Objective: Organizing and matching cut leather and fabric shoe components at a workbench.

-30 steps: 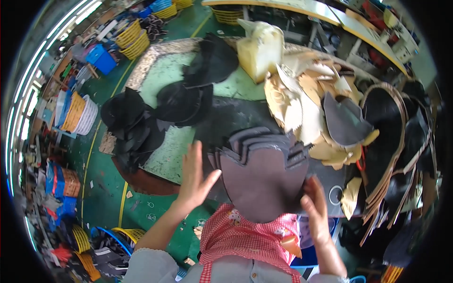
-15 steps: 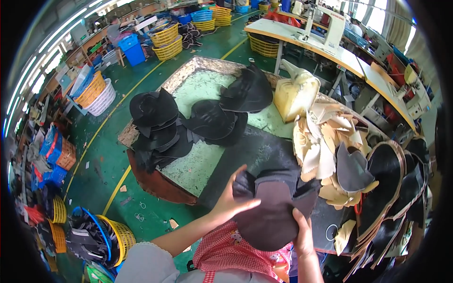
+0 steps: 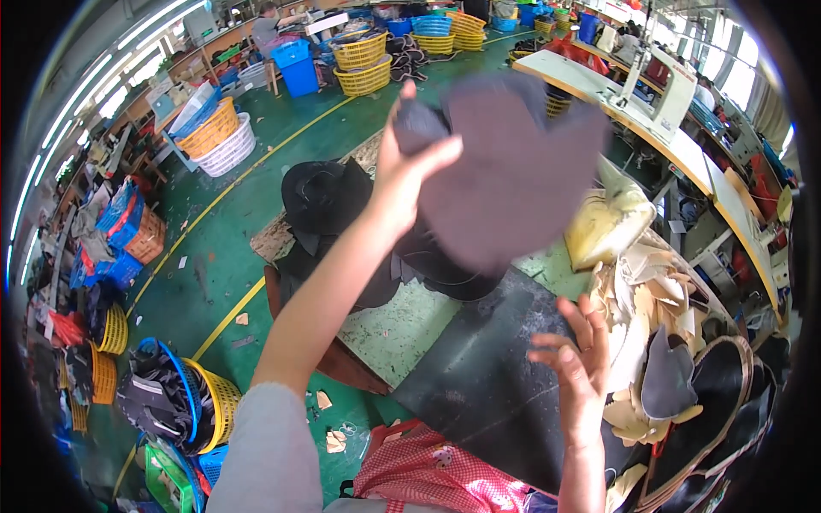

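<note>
My left hand [image 3: 398, 181] grips the left edge of a stack of dark leather shoe-upper pieces [image 3: 517, 171], thumb on the brownish face, and holds it raised over the far part of the table. Motion blurs the stack a little. Nearer me, my right hand [image 3: 580, 363] is apart from it, empty, with fingers spread above a black mat [image 3: 479, 376]. Several black cut pieces [image 3: 323, 198] lie in overlapping piles on the pale green tabletop [image 3: 393, 329], partly hidden behind my left forearm and the stack.
A yellowed plastic container [image 3: 605, 227] stands beyond a heap of cream-coloured cut pieces [image 3: 637, 312] on the right. A dark grey piece [image 3: 669, 376] lies on that heap, and large black sheets [image 3: 718, 402] hang nearby. A sewing machine [image 3: 671, 90] sits on the far-right bench. Yellow baskets [image 3: 218, 402] are at left.
My left hand has carried the leather stack up and away from me, over the far piles. My right hand has let go of it and opened. The view has shifted somewhat.
</note>
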`<state>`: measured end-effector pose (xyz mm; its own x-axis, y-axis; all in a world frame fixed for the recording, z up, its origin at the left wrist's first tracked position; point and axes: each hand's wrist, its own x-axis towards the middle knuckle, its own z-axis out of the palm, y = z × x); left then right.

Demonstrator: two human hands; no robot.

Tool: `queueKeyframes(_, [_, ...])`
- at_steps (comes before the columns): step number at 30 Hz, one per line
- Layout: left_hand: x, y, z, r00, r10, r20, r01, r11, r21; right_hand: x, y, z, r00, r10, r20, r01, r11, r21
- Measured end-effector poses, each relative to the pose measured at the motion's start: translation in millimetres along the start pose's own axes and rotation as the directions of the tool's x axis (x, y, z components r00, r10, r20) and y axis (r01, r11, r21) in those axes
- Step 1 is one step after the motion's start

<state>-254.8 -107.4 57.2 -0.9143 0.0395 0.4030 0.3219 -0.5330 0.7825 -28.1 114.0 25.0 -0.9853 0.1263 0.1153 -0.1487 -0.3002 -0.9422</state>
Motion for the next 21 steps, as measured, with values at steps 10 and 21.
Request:
queueKeyframes(10, [122,-167,-197,0.886,0.178,-0.428,0.308,0.465,0.830,-1,43,-21,0.893,0.432,0.126,-0.407,0.894,-0.188])
queueKeyframes(21, [39,66,-306,0.902,0.015,-0.431,0.431,-0.009,0.902,6,70,17,0.814,0.448,0.370,-0.253,0.847,-0.468])
